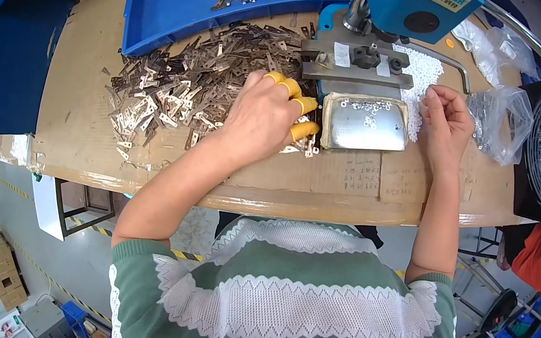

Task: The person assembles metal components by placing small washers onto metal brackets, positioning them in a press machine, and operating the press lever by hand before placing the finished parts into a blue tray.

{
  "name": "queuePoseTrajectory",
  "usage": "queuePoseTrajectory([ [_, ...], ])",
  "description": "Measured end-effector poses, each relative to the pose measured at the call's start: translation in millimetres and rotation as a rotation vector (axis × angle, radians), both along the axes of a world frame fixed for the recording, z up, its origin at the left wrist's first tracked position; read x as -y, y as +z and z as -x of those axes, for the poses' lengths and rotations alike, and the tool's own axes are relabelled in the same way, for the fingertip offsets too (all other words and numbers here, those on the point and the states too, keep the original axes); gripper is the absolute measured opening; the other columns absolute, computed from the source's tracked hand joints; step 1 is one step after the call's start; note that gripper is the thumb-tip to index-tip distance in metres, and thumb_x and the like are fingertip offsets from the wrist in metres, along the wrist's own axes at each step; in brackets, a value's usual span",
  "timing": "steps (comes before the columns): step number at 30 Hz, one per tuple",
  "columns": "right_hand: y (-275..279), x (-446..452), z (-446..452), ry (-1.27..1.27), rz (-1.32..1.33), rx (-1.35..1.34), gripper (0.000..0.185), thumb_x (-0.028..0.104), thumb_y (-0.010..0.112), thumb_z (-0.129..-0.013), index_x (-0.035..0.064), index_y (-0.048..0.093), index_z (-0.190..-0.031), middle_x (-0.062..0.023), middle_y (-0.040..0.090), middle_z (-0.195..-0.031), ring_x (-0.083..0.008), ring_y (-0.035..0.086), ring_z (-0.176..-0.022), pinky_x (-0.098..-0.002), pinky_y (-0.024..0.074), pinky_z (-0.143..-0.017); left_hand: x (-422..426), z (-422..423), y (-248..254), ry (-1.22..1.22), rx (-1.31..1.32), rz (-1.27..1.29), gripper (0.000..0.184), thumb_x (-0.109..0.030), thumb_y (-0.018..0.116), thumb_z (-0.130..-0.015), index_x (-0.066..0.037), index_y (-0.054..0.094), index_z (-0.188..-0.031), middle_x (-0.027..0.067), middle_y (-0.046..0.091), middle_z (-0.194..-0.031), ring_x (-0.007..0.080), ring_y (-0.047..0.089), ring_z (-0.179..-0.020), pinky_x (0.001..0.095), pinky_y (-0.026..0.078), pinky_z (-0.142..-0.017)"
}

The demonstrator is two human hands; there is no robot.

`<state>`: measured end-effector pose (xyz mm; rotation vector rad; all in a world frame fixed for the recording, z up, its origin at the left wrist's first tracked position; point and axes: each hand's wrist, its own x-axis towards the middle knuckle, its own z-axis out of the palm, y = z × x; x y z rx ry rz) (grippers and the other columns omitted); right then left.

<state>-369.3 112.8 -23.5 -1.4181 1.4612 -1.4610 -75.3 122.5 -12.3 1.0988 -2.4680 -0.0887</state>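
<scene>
Metal strips (209, 73) heap at ten o'clock from the left hand (262, 112), whose inward curl hides any grip. They look light, stiff and slick, best pinched by their edges. The right hand (448, 123), at three o'clock, pinches narrowly; whether around anything, I cannot tell.

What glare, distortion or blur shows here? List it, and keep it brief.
Head view: pale glare on the metal plate and glints on the plastic bag; head view: wide-angle distortion, with the table edge bowed and the corners black; head view: no obvious motion blur on the left hand or right hand; head view: the handwriting is too small to read.
</scene>
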Motion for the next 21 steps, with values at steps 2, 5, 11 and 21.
queuePoseTrajectory([
  [2, 1, 0, 1, -0.005, 0.005, -0.003, 0.010, 0.009, 0.063, -0.083, 0.0004, 0.062, -0.090, 0.0006, 0.061, -0.076, -0.0037, 0.053, -0.067, -0.0168, 0.0417, -0.059, 6, -6, 1, 0.009, 0.020, 0.051, 0.017, -0.020, 0.070, -0.070, -0.008, 0.067, -0.081, 0.0060, 0.060, -0.079, 0.0242, 0.055, -0.080, 0.0391, 0.040, -0.076],
  [5, 3, -1, -2, 0.012, 0.024, -0.032, 0.010, 0.009, 0.063, -0.083, 0.0002, 0.062, -0.089, 0.0008, 0.061, -0.075, -0.0037, 0.053, -0.067, -0.0167, 0.0417, -0.059, 18, -16, 11, 0.095, 0.074, 0.046, 0.012, -0.017, 0.068, -0.071, -0.006, 0.067, -0.077, 0.0085, 0.061, -0.074, 0.0260, 0.057, -0.072, 0.0382, 0.041, -0.073],
  [11, 2, -2, -3, 0.018, 0.027, -0.010, 0.010, 0.008, 0.064, -0.083, 0.0000, 0.062, -0.089, 0.0014, 0.061, -0.075, -0.0034, 0.052, -0.066, -0.0168, 0.0417, -0.060, 10, 0, 21, 0.111, 0.032, -0.010, 0.019, -0.017, 0.069, -0.070, -0.003, 0.067, -0.084, 0.0147, 0.062, -0.083, 0.0301, 0.058, -0.078, 0.0394, 0.043, -0.077],
  [21, 36, -43, -17, 0.337, 0.217, -0.558, 0.015, 0.010, 0.069, -0.073, 0.0059, 0.065, -0.088, -0.0045, 0.058, -0.075, -0.0171, 0.055, -0.068, -0.0253, 0.0437, -0.061, 25, -16, 33, 0.197, -0.028, -0.208, 0.014, -0.002, 0.062, -0.074, 0.000, 0.066, -0.088, 0.0189, 0.064, -0.083, 0.0326, 0.062, -0.074, 0.0371, 0.049, -0.069],
])
